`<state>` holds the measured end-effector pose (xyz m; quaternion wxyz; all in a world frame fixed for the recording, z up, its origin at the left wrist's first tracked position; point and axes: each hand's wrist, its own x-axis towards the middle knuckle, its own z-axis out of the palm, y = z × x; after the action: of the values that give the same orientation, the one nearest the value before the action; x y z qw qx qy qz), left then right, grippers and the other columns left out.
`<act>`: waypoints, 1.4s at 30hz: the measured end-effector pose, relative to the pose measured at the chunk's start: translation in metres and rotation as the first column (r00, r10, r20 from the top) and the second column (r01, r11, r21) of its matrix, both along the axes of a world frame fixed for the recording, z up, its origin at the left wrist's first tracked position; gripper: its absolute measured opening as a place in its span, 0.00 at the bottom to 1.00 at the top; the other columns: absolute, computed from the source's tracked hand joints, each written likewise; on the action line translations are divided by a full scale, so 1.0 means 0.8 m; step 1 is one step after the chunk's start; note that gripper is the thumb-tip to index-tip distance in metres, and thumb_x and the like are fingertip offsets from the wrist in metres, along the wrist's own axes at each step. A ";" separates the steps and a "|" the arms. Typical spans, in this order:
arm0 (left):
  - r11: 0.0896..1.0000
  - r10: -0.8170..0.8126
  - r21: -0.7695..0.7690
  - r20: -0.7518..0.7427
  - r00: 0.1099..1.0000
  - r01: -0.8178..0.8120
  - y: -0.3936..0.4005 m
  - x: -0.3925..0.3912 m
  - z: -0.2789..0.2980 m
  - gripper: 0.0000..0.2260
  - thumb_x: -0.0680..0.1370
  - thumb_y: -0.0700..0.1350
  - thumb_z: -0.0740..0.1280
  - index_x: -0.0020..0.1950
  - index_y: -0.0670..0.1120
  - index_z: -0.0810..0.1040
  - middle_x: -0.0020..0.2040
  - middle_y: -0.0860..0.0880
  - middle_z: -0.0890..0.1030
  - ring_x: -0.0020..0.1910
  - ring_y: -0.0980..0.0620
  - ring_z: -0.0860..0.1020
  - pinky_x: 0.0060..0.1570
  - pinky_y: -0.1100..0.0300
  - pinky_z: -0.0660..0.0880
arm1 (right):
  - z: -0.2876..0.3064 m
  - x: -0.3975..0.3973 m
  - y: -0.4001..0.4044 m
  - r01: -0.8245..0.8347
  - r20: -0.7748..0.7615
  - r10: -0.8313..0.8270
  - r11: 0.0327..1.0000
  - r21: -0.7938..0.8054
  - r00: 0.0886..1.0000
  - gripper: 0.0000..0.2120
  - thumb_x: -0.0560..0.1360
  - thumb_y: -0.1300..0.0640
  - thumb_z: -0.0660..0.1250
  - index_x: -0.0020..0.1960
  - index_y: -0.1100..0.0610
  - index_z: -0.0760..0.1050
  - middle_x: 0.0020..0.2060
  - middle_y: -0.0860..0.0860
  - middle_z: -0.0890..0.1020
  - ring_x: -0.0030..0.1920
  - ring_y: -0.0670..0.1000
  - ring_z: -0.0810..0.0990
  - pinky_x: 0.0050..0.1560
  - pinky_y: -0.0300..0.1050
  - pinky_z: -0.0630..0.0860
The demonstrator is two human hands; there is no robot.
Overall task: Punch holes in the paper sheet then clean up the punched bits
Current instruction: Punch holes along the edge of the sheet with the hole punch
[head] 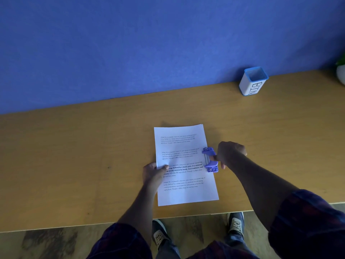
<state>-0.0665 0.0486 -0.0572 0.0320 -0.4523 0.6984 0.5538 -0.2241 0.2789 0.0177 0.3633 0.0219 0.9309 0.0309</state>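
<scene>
A white printed paper sheet [183,161] lies flat on the wooden table [74,161]. A purple two-hole punch [210,159] sits over the sheet's right edge, about halfway along it. My right hand [228,154] grips the punch from the right side, fingers curled on its handle. My left hand [154,174] pinches the sheet's left edge, thumb on top of the paper. No punched bits are visible.
A small white container with a blue rim, marked BIN [252,81], stands at the back right against the blue wall. A plant pot [341,71] shows at the far right edge. The table's front edge runs just above my shoes.
</scene>
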 end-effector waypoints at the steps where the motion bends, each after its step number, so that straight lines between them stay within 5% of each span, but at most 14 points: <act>1: 1.000 0.001 -0.006 0.003 1.000 -0.001 0.000 0.000 -0.001 0.07 0.72 0.43 0.79 0.37 0.44 0.84 0.30 0.55 0.82 0.29 0.57 0.75 0.30 0.65 0.70 | -0.002 -0.002 -0.001 0.012 0.006 -0.012 1.000 0.004 1.000 0.22 0.72 0.32 0.69 0.36 0.51 0.79 0.23 0.42 0.83 0.29 0.45 0.78 0.28 0.43 0.64; 5: 1.000 -0.014 -0.021 0.019 1.000 0.015 0.001 -0.003 0.000 0.06 0.72 0.44 0.79 0.42 0.43 0.86 0.39 0.48 0.87 0.35 0.52 0.80 0.38 0.60 0.75 | -0.013 -0.003 0.006 0.052 0.021 -0.052 0.999 -0.001 0.998 0.27 0.69 0.27 0.68 0.35 0.52 0.81 0.18 0.42 0.80 0.29 0.46 0.78 0.27 0.43 0.64; 8: 0.999 0.001 -0.043 0.054 0.999 0.001 -0.001 -0.001 -0.001 0.07 0.72 0.46 0.79 0.39 0.45 0.85 0.34 0.54 0.86 0.32 0.55 0.80 0.34 0.63 0.74 | -0.023 0.001 0.008 0.060 0.008 -0.060 0.998 -0.021 0.998 0.28 0.68 0.27 0.69 0.34 0.53 0.82 0.17 0.42 0.79 0.29 0.46 0.79 0.28 0.43 0.65; 14: 0.997 0.010 -0.071 0.101 0.995 -0.002 0.002 -0.007 0.004 0.09 0.72 0.47 0.78 0.40 0.42 0.83 0.36 0.50 0.83 0.33 0.51 0.76 0.36 0.61 0.72 | -0.028 0.008 0.006 0.002 -0.118 -0.009 0.998 -0.058 0.993 0.26 0.70 0.31 0.71 0.34 0.53 0.75 0.38 0.47 0.86 0.42 0.52 0.84 0.28 0.42 0.64; 18: 0.996 0.006 -0.093 0.089 0.996 0.002 0.007 -0.006 0.008 0.06 0.72 0.46 0.77 0.43 0.44 0.86 0.41 0.48 0.87 0.37 0.50 0.81 0.37 0.61 0.75 | -0.015 0.008 0.010 -0.057 -0.163 0.046 0.997 -0.059 0.986 0.24 0.68 0.32 0.73 0.40 0.51 0.69 0.33 0.48 0.76 0.42 0.55 0.80 0.32 0.42 0.68; 21: 0.996 0.011 -0.095 0.084 0.996 -0.003 0.007 -0.009 0.012 0.08 0.73 0.46 0.77 0.45 0.43 0.86 0.42 0.47 0.87 0.39 0.49 0.82 0.40 0.60 0.76 | -0.010 0.006 0.009 -0.030 -0.177 0.009 0.993 -0.118 0.984 0.19 0.69 0.38 0.74 0.45 0.52 0.74 0.39 0.48 0.83 0.46 0.55 0.84 0.42 0.46 0.76; 25: 0.994 0.025 -0.110 0.079 0.997 -0.016 0.009 -0.004 0.014 0.08 0.73 0.47 0.77 0.45 0.43 0.85 0.42 0.48 0.87 0.38 0.49 0.82 0.39 0.60 0.75 | -0.017 0.029 0.005 0.043 -0.188 -0.088 0.972 -0.230 0.978 0.09 0.72 0.48 0.69 0.45 0.53 0.78 0.41 0.51 0.85 0.43 0.55 0.85 0.42 0.44 0.76; 30: 0.993 0.018 -0.118 0.081 0.997 -0.008 0.014 -0.001 0.019 0.04 0.74 0.47 0.76 0.45 0.49 0.84 0.41 0.52 0.86 0.41 0.50 0.84 0.39 0.62 0.75 | -0.027 0.057 0.012 0.162 -0.197 -0.266 0.890 -0.426 0.944 0.10 0.74 0.50 0.64 0.45 0.56 0.79 0.39 0.53 0.84 0.39 0.57 0.82 0.34 0.41 0.71; 34: 0.991 0.014 -0.134 0.078 0.997 -0.004 0.013 -0.003 0.018 0.04 0.74 0.47 0.76 0.43 0.49 0.82 0.40 0.52 0.85 0.39 0.50 0.83 0.39 0.61 0.76 | -0.037 0.070 0.016 0.223 -0.137 -0.422 0.695 -0.684 0.896 0.11 0.76 0.56 0.66 0.36 0.56 0.77 0.33 0.57 0.82 0.35 0.61 0.83 0.31 0.49 0.78; 38: 0.989 0.009 -0.145 0.063 0.998 0.000 0.016 -0.003 0.017 0.06 0.74 0.47 0.76 0.40 0.51 0.81 0.37 0.56 0.83 0.39 0.53 0.83 0.40 0.61 0.76 | -0.043 0.070 0.023 0.261 -0.066 -0.493 0.564 -0.784 0.868 0.11 0.77 0.59 0.69 0.36 0.59 0.78 0.26 0.52 0.76 0.22 0.50 0.77 0.21 0.37 0.73; 42: 0.989 0.016 -0.150 0.063 0.998 -0.007 0.017 -0.003 0.015 0.06 0.74 0.47 0.76 0.41 0.50 0.81 0.37 0.55 0.83 0.38 0.52 0.82 0.41 0.60 0.76 | -0.048 0.066 0.029 0.285 -0.025 -0.522 0.506 -0.814 0.853 0.09 0.79 0.61 0.66 0.43 0.63 0.81 0.28 0.56 0.76 0.24 0.51 0.76 0.31 0.48 0.81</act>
<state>-0.0686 0.0619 -0.0449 0.0173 -0.4750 0.7339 0.4853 -0.1711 0.3023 -0.0207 0.2024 0.0832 0.8554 -0.4695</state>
